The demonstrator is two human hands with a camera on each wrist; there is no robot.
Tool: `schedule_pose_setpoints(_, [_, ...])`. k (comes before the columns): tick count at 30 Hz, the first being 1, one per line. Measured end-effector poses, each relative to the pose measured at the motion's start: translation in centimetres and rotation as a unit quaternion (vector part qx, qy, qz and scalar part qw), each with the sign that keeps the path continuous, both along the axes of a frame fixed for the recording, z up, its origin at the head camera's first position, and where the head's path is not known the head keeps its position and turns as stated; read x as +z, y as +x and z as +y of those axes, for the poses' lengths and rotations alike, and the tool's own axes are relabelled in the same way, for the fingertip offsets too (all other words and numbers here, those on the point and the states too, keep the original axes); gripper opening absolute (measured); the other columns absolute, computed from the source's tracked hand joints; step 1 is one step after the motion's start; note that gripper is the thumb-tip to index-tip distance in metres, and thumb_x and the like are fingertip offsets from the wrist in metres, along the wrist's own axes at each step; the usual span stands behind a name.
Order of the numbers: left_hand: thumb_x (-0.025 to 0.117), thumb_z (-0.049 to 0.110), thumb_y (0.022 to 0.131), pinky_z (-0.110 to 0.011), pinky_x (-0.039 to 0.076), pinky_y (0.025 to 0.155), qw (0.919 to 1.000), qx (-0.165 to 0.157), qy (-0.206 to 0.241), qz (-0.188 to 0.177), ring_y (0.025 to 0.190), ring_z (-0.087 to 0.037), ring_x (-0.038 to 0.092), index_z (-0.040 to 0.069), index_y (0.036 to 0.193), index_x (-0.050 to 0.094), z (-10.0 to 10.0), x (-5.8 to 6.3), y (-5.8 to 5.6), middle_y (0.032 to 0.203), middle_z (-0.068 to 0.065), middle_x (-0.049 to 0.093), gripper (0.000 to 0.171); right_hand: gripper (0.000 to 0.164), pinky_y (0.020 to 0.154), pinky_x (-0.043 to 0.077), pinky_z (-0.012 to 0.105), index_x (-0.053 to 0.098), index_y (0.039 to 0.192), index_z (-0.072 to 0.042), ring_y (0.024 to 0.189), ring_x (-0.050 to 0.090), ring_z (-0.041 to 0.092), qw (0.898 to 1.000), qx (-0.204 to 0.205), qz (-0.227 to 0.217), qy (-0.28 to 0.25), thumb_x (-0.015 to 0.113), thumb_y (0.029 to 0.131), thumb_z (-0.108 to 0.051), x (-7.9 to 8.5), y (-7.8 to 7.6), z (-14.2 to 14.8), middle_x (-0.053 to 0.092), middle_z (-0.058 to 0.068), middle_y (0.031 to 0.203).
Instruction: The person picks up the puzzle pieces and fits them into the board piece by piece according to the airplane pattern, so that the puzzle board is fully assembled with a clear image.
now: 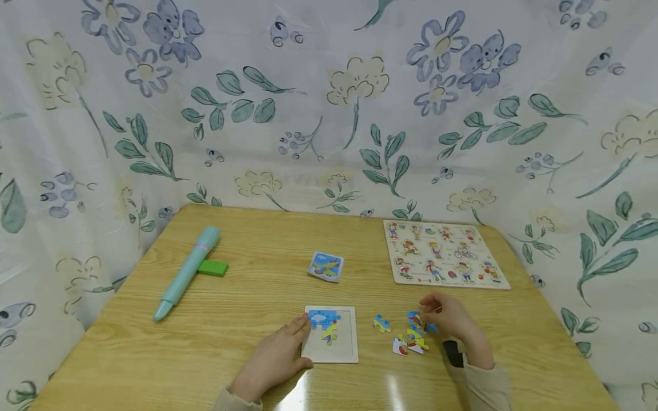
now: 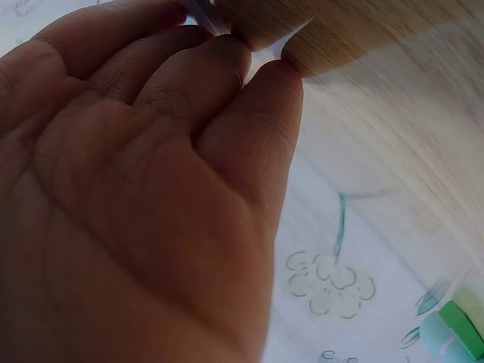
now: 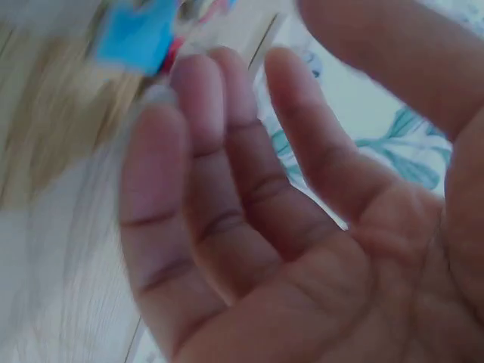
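A square wooden puzzle board [image 1: 342, 349] lies flat on the table, with joined blue and yellow jigsaw pieces [image 1: 323, 318] in its upper left. My left hand [image 1: 275, 354] rests against the board's left side, fingers nearly straight. In the left wrist view that hand [image 2: 151, 174] shows its palm, and the fingertips meet the table. To the right of the board lies a small heap of loose jigsaw pieces [image 1: 413, 337]. My right hand [image 1: 452, 321] is over the heap's far right side. The right wrist view shows its fingers [image 3: 227, 204] loosely bent, nothing held; a blue piece [image 3: 140, 34] appears blurred beyond them.
One blue and yellow jigsaw piece [image 1: 381, 323] lies between board and heap. Behind the board is a small picture card [image 1: 326, 266] of an airplane. A larger board with figures [image 1: 447, 255] lies back right. At left, a teal pen-shaped object [image 1: 186, 273] touches a green block [image 1: 215, 268].
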State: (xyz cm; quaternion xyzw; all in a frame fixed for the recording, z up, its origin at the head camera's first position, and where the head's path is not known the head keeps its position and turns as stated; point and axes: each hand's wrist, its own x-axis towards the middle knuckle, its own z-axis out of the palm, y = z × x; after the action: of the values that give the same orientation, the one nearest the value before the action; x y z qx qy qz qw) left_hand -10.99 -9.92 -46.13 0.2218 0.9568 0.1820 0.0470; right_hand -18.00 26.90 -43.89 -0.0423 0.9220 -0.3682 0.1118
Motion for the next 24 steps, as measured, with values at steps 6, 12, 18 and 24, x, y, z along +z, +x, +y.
schedule_pose_setpoints(6, [0.076, 0.04, 0.079, -0.05, 0.046, 0.104, 1.0, 0.007, 0.0, 0.0, 0.135, -0.033, 0.047, -0.005, 0.136, 0.051, -0.3, 0.1, 0.1, 0.149, -0.018, 0.044, 0.077, 0.036, 0.077, 0.053, 0.033, 0.062, 0.106, 0.003, 0.09, 0.06, 0.022, 0.997, 0.07, -0.011, 0.008, 0.078, 0.075, -0.002, -0.4, -0.4, 0.0, 0.064, 0.014, 0.103])
schedule_pose_setpoints(12, [0.076, 0.04, 0.079, -0.05, 0.045, 0.106, 1.0, 0.004, 0.004, -0.006, 0.135, -0.033, 0.047, -0.004, 0.137, 0.05, -0.3, 0.1, 0.0, 0.15, -0.018, 0.043, 0.078, 0.029, 0.073, 0.046, 0.031, 0.063, 0.097, -0.004, 0.084, 0.051, 0.019, 0.998, 0.057, -0.007, 0.027, 0.08, 0.075, -0.005, -0.8, -0.8, -0.8, 0.059, 0.008, 0.093])
schedule_pose_setpoints(18, [0.077, 0.041, 0.078, -0.049, 0.047, 0.104, 0.9999, -0.002, -0.01, 0.004, 0.133, -0.033, 0.049, -0.004, 0.137, 0.05, -0.2, 0.0, 0.0, 0.149, -0.018, 0.044, 0.079, 0.02, 0.061, 0.044, 0.026, 0.058, 0.086, -0.002, 0.073, 0.053, 0.015, 0.999, 0.041, -0.009, 0.004, 0.076, 0.078, -0.004, -0.7, -1.1, -1.6, 0.06, 0.006, 0.08])
schedule_pose_setpoints(24, [0.076, 0.043, 0.077, -0.048, 0.048, 0.103, 0.9998, -0.003, -0.016, 0.01, 0.133, -0.033, 0.05, -0.004, 0.137, 0.051, -0.1, -0.2, -0.1, 0.148, -0.018, 0.045, 0.08, 0.019, 0.056, 0.048, 0.026, 0.06, 0.108, 0.002, 0.067, 0.059, 0.017, 0.995, 0.092, -0.003, -0.028, 0.062, 0.089, -0.001, -0.3, -1.7, -2.1, 0.061, 0.007, 0.078])
